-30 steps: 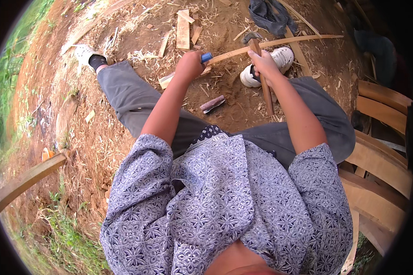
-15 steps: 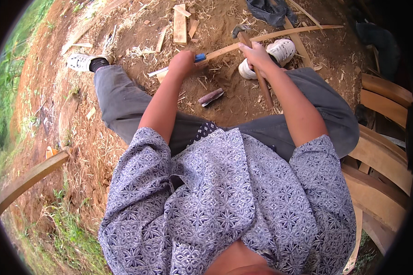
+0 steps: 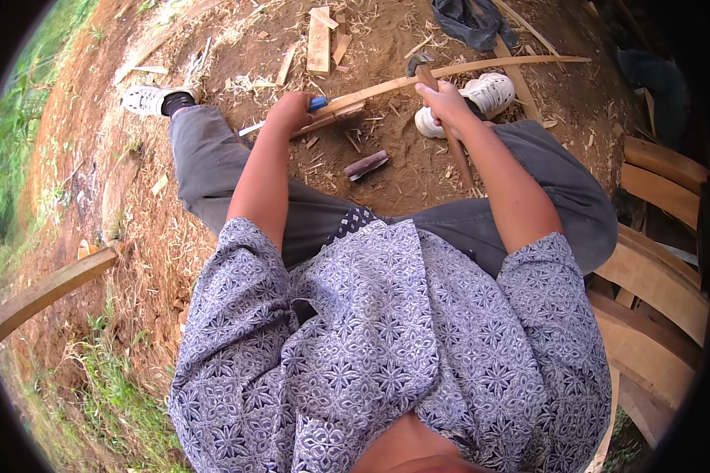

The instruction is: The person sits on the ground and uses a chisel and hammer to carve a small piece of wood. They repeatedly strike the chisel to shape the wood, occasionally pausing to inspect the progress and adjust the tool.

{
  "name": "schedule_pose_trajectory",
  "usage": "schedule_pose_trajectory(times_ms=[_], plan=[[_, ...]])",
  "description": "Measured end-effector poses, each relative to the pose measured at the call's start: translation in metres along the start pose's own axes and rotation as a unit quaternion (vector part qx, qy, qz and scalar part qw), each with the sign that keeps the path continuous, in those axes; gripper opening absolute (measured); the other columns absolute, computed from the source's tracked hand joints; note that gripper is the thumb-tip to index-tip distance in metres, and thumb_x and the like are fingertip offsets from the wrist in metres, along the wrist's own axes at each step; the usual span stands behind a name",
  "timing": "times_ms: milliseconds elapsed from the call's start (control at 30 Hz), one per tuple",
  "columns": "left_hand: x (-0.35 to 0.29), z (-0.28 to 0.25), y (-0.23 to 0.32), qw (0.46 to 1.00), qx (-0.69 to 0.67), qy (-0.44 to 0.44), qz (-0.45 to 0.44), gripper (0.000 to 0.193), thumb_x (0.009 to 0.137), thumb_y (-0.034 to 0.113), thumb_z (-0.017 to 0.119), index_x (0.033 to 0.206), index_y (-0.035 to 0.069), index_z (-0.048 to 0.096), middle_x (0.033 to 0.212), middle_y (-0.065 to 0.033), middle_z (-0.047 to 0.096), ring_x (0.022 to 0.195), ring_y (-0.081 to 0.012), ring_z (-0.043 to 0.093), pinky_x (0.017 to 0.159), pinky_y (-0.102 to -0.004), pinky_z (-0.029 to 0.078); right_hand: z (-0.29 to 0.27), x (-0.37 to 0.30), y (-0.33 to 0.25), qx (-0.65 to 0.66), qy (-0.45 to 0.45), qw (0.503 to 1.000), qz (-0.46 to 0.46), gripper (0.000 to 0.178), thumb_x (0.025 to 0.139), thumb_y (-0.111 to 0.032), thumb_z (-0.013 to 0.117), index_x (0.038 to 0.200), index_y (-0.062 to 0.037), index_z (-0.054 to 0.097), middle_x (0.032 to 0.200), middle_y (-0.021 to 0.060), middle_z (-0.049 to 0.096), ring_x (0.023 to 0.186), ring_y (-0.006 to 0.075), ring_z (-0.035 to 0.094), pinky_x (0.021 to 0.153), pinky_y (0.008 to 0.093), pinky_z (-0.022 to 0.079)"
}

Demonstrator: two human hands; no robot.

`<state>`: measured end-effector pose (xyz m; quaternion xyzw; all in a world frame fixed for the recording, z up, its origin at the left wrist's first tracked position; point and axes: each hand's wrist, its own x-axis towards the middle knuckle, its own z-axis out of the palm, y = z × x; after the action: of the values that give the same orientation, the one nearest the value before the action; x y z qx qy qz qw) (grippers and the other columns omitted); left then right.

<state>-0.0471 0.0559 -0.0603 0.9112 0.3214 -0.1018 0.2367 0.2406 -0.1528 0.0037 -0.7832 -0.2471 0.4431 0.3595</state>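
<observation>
My left hand (image 3: 290,112) is closed around a chisel with a blue handle (image 3: 317,103); its pale blade (image 3: 252,128) sticks out on the left. Close by my fingers lies a short wooden piece (image 3: 339,116), partly covered by the hand. In my right hand (image 3: 443,104) is a hammer, gripped by its wooden handle (image 3: 458,154), with the metal head (image 3: 420,61) pointing away from me. A long, slightly bowed wooden strip (image 3: 386,87) runs from near the chisel handle to the right, passing behind the hammer.
A dark reddish roll-shaped object (image 3: 367,165) lies on the dirt between my legs. Offcuts (image 3: 319,43) and shavings are scattered ahead, with a black plastic bag (image 3: 472,24) farther right. Curved planks (image 3: 654,272) are stacked at my right; a wooden beam (image 3: 52,292) stands at left.
My left hand has shifted left with the chisel, showing more of the short wooden piece. The hammer has tilted slightly in my right hand, its head now nearer the strip.
</observation>
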Motion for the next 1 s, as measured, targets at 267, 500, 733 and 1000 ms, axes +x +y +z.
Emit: schedule_pose_trajectory(times_ms=[267,500,733,1000], plan=[[-0.010,0.000,-0.020,0.999,-0.015,-0.003,0.035,0.031,0.077,0.016,0.075,0.106,0.006,0.070,0.099,-0.0190,0.071,0.095,-0.0379,0.068,0.084,-0.0444,0.053,0.009,0.003,-0.008,-0.123,0.024,0.992,-0.032,0.040,0.090,-0.035,0.069,0.107,0.0009,0.063,0.081,0.0127,0.068,0.060,0.0216,0.066,0.055,0.0355,0.053],[-0.010,-0.003,-0.015,0.999,-0.009,0.004,0.037,0.032,0.077,0.013,0.074,0.109,0.009,0.070,0.100,-0.0174,0.072,0.096,-0.0375,0.067,0.085,-0.0447,0.054,0.016,0.081,0.021,-0.314,0.090,0.923,-0.206,0.036,0.080,-0.022,0.070,0.109,0.0010,0.065,0.110,0.0246,0.068,0.105,0.0414,0.065,0.093,0.0463,0.051],[-0.010,-0.009,-0.025,0.998,-0.024,-0.042,0.043,0.025,0.078,0.016,0.076,0.100,0.006,0.069,0.092,-0.0166,0.072,0.089,-0.0371,0.068,0.080,-0.0445,0.053,0.038,0.097,0.023,-0.386,0.029,0.917,-0.094,0.036,0.081,-0.023,0.072,0.111,-0.0027,0.066,0.109,0.0205,0.070,0.105,0.0384,0.066,0.092,0.0459,0.052],[-0.019,-0.027,-0.025,0.990,-0.126,0.051,-0.032,0.032,0.083,0.030,0.077,0.107,0.008,0.072,0.086,-0.0167,0.071,0.080,-0.0293,0.069,0.074,-0.0403,0.052,0.055,0.084,0.016,-0.368,0.049,0.918,-0.142,0.035,0.081,-0.022,0.079,0.106,-0.0016,0.067,0.107,0.0230,0.069,0.104,0.0404,0.066,0.090,0.0474,0.053]])
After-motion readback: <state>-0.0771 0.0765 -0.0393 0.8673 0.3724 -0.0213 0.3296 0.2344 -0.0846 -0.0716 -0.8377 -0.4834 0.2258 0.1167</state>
